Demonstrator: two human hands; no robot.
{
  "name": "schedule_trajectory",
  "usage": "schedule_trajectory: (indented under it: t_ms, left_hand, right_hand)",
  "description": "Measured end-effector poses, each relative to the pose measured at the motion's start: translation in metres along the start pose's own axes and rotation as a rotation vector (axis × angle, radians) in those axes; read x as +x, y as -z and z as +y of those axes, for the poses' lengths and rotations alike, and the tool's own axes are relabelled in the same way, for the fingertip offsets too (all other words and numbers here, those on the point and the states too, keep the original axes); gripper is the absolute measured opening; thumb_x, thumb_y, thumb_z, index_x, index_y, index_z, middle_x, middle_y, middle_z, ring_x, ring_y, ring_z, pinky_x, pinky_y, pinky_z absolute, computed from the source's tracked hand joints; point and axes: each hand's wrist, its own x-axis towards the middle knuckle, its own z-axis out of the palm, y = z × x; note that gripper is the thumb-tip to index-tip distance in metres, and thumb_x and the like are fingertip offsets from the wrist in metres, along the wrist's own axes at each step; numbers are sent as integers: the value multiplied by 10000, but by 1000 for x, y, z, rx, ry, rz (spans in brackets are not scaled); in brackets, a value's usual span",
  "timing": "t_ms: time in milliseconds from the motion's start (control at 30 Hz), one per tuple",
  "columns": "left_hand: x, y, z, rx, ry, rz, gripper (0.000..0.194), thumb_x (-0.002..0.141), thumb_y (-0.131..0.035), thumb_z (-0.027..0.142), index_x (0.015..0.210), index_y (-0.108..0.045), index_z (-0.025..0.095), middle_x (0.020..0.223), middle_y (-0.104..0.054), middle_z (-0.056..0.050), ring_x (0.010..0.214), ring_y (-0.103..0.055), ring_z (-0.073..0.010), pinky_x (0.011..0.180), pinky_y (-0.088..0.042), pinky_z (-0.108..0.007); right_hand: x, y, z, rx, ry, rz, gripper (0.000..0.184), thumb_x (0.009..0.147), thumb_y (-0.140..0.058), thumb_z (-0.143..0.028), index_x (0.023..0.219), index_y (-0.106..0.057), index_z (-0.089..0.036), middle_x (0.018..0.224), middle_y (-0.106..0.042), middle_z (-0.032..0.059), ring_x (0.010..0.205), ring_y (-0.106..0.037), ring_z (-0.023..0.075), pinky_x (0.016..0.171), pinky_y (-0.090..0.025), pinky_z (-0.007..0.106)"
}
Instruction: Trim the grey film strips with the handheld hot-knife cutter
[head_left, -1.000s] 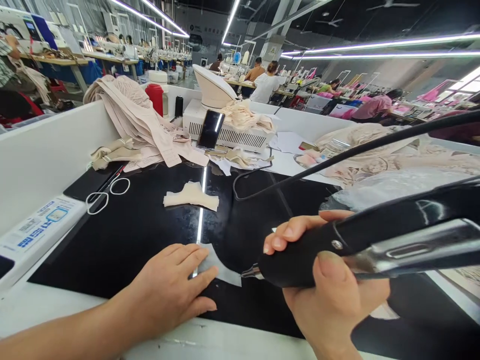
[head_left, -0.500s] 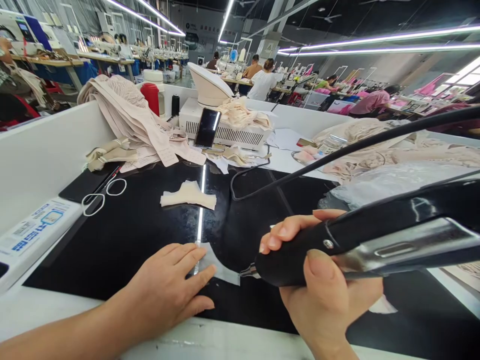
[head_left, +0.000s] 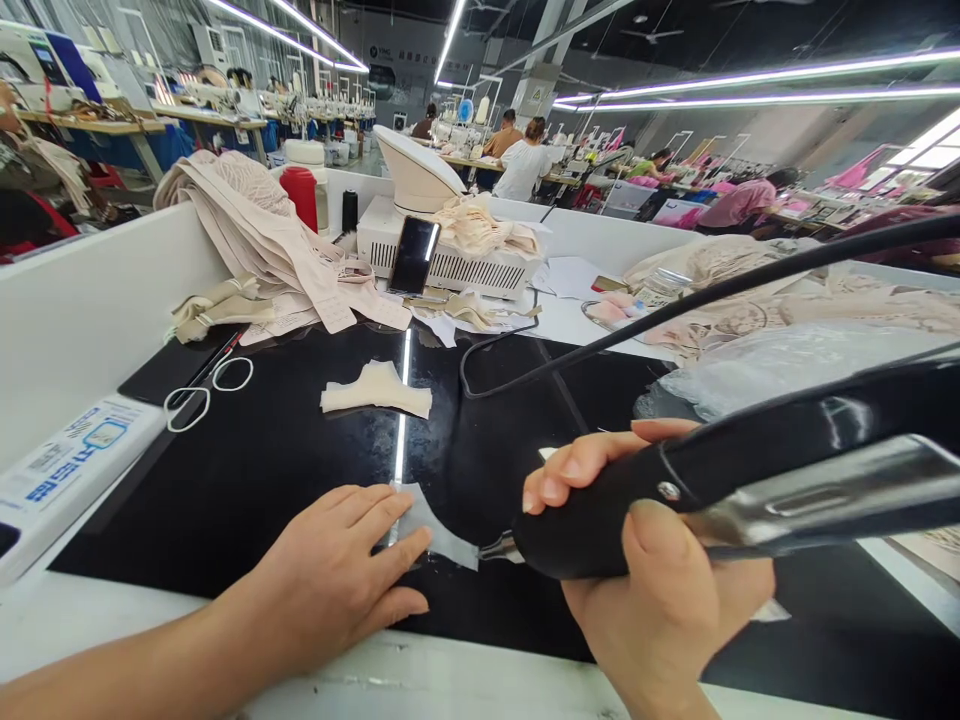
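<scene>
My left hand [head_left: 349, 560] lies flat, fingers stretched out, pressing a small pale curved fabric piece [head_left: 442, 535] onto a glossy black mat [head_left: 247, 500]. Part of that piece is under the fingers. My right hand [head_left: 660, 590] is wrapped round a thick black corded tool [head_left: 577, 520] with a silver lever along its side. Its narrow metal tip [head_left: 499, 548] is at the right end of the fabric piece; I cannot tell whether it touches. Farther back on the mat rests a stack of cream cut pieces [head_left: 377, 390].
White-handled scissors [head_left: 210, 390] and a white box [head_left: 71, 470] are on the left. Beige fabric strips [head_left: 262, 235], a propped phone [head_left: 414, 255] and a vented white machine [head_left: 472, 277] stand behind. Clear plastic [head_left: 810, 370] covers the right. A black cable [head_left: 697, 300] crosses above the mat.
My right hand and the tool have shifted slightly to the right, the tip staying near the fabric's end. My left hand and the fabric piece look nearly the same.
</scene>
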Motion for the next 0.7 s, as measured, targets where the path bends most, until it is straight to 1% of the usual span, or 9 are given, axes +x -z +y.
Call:
schedule_trajectory:
  t_ms: [200, 367, 500, 600, 700]
  left_hand:
    - [0, 1, 0, -1, -11, 27, 388, 1057, -422, 455, 1201, -655, 180, 1255, -691, -133, 1110, -672, -275, 875, -574, -426]
    - [0, 0, 0, -24, 3, 10, 384, 1043, -456, 462, 1219, -643, 177, 1256, -689, -128, 1108, -673, -280, 890, -577, -431]
    - [0, 2, -2, -58, 24, -9, 361, 1051, -454, 408, 1277, -604, 169, 1269, -678, -124, 1097, -676, -264, 889, -585, -414]
    - [3, 9, -3, -126, 73, -3, 334, 1057, -436, 336, 1300, -587, 164, 1307, -650, -127, 1129, -659, -241, 926, -578, -391]
    - [6, 24, -8, -205, 164, -4, 314, 1050, -423, 247, 1312, -581, 175, 1317, -638, -106, 1176, -630, -211, 1003, -540, -369]
  right_hand:
    - [-5, 1, -2, 11, -1, -33, 332, 814, -786, -357, 1072, -610, -245, 752, -637, -16, 564, -618, 163, 483, -546, 321]
    - [-5, 1, -1, 19, -10, -25, 321, 807, -788, -347, 1057, -617, -240, 748, -643, -19, 561, -613, 158, 482, -546, 316]
    - [2, -4, -5, 50, -20, 15, 369, 756, -822, -383, 1032, -621, -243, 728, -634, -27, 553, -597, 153, 450, -536, 295]
    - [6, -14, -8, 78, -38, 20, 383, 736, -829, -392, 1019, -614, -248, 717, -626, -31, 550, -592, 157, 436, -531, 297]
    - [6, -27, -7, 109, -52, -16, 375, 744, -824, -388, 1014, -605, -246, 713, -626, -33, 544, -592, 158, 436, -528, 301]
